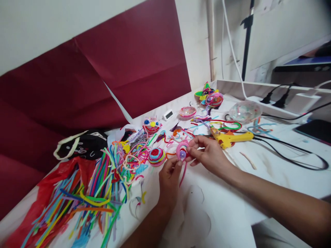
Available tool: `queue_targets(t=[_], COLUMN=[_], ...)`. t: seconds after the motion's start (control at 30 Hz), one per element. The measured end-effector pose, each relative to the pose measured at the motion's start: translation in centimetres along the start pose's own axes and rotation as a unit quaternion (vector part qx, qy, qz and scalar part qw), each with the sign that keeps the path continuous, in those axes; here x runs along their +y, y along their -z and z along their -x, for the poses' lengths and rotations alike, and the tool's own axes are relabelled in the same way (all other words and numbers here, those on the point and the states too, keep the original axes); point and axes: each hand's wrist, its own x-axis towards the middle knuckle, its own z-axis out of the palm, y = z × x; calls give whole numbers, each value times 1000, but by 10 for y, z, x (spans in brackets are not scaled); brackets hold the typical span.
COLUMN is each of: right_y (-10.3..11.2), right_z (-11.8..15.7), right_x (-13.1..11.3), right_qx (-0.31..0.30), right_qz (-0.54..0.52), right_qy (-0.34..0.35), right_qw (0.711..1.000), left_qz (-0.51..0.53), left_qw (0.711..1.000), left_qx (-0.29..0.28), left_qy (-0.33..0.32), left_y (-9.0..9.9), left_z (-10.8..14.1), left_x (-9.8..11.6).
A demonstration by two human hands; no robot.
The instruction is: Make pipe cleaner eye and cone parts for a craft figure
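Between my two hands, above the white table, is a small pink pipe-cleaner piece with a purple bead and some red in its middle. My left hand pinches its lower edge, and a pink pipe-cleaner tail hangs below it. The fingers of my right hand close on its right side. Just left of it sits a dome wound with coloured pipe cleaners, red at the top. Right of my right hand lies a yellow hot glue gun.
Many loose pipe cleaners spread over a red bag at the left. A black pouch, decorated pipe-cleaner figures and a small digital clock stand farther back. Clear plastic shells, a power strip and a glue-gun cord occupy the right.
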Motion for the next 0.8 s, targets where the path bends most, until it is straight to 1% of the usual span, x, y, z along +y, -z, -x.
queue_targets(t=[0.17,0.23,0.37,0.5,0.7,0.8], right_y=[-3,-3,-4,-5,-4,-4], right_z=[2,3,6,6,8,12], right_x=[-2,-2,-2,-1,4,10], right_qx=[9,14,19,24,14,-8], right_qz=[-2,-1,-2,-13,-10,5], right_qy=[-1,-1,-6,-13,-23,-39], right_qw=[1000,1000,1000,1000,1000,999], left_qz=[39,49,46,83,90,91], left_qw=[998,998,998,995,995,995], left_qx=[-24,-31,-27,-47,-20,-19], left_qy=[33,32,18,36,32,28], left_y=[1,1,0,-2,-3,-3], left_z=[1,1,2,3,0,0], left_x=[0,1,4,4,-1,-1])
